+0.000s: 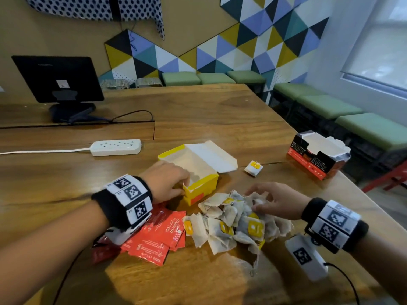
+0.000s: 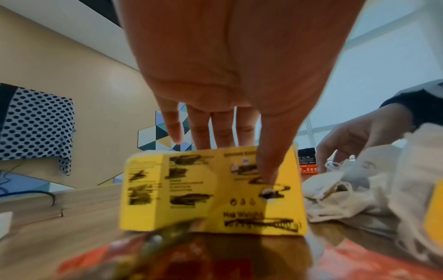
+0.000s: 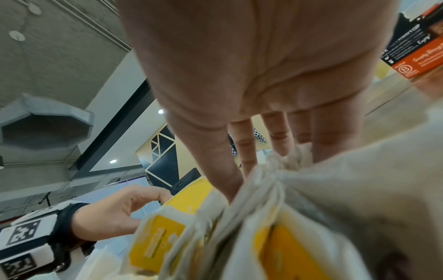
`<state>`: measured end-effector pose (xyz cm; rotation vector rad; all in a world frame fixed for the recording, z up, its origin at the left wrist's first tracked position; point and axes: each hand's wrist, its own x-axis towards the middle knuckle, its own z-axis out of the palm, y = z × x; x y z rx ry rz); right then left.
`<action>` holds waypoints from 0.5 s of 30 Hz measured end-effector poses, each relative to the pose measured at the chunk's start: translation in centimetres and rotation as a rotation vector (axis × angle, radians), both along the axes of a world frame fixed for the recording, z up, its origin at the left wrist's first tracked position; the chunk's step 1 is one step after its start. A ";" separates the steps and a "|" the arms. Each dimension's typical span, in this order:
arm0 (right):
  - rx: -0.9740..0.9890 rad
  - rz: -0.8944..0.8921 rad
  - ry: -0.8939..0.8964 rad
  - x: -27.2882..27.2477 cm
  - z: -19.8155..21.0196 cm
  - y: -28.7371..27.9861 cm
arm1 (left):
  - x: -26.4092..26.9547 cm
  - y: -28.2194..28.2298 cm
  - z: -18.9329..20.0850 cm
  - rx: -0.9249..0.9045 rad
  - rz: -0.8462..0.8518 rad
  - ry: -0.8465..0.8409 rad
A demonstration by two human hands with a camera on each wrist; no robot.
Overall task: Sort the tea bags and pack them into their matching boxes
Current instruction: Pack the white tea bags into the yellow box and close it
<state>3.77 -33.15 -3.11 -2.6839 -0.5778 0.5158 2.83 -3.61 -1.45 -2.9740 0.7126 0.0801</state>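
- Wooden surface (image 1: 220,111): carries all items; a black monitor (image 1: 58,79) stands at the far left, with a white power strip (image 1: 116,147) in front of it.
- Yellow box (image 1: 199,172): centre of the surface, lid flap open, standing upright.
- Red-and-black box (image 1: 317,155): far right, top flaps open, well apart from the yellow box.
- Pile of paper tea bags (image 1: 233,223) with yellow tags: heaped just in front of the yellow box, towards the right.
- Red foil sachets (image 1: 158,236): spread flat to the left of the pile, partly beneath the left wrist.
- Left hand (image 1: 166,180): grips the near-left wall of the yellow box, fingers (image 2: 221,128) over the rim, thumb pressed to the outer printed face.
- Right hand (image 1: 275,200): fingers (image 3: 244,149) curled down into the pile, grasping paper bags.
- Single tea bag (image 1: 253,168): lies alone between the two boxes.
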 end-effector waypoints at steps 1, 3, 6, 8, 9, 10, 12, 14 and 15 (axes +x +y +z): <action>-0.004 -0.006 0.007 0.0 0.1 0.1 | 0.3 -0.4 -0.1 0.010 0.003 -0.014; -0.008 -0.006 0.010 0.2 0.0 0.2 | 1.2 -1.3 -0.3 0.026 0.019 -0.026; -0.007 0.005 0.005 0.8 0.0 0.4 | 2.6 -2.2 -0.4 -0.024 0.029 0.008; -0.004 -0.003 0.018 1.3 0.3 0.4 | 3.5 -2.7 -0.5 -0.087 0.032 0.049; -0.001 -0.016 0.025 1.5 0.5 0.5 | 3.9 -3.0 -0.5 -0.113 0.038 0.060; -0.004 -0.027 0.017 1.8 0.7 0.5 | 4.2 -3.2 -0.5 -0.136 0.048 0.065; -0.033 -0.058 -0.037 2.6 1.0 0.6 | 4.7 -3.7 -0.6 -0.172 0.074 0.066; -0.095 -0.091 -0.104 3.9 1.2 0.9 | 4.7 -4.0 -0.7 -0.198 0.090 0.040; -0.143 -0.097 -0.139 4.8 1.3 0.9 | 4.5 -4.2 -0.5 -0.200 0.089 0.000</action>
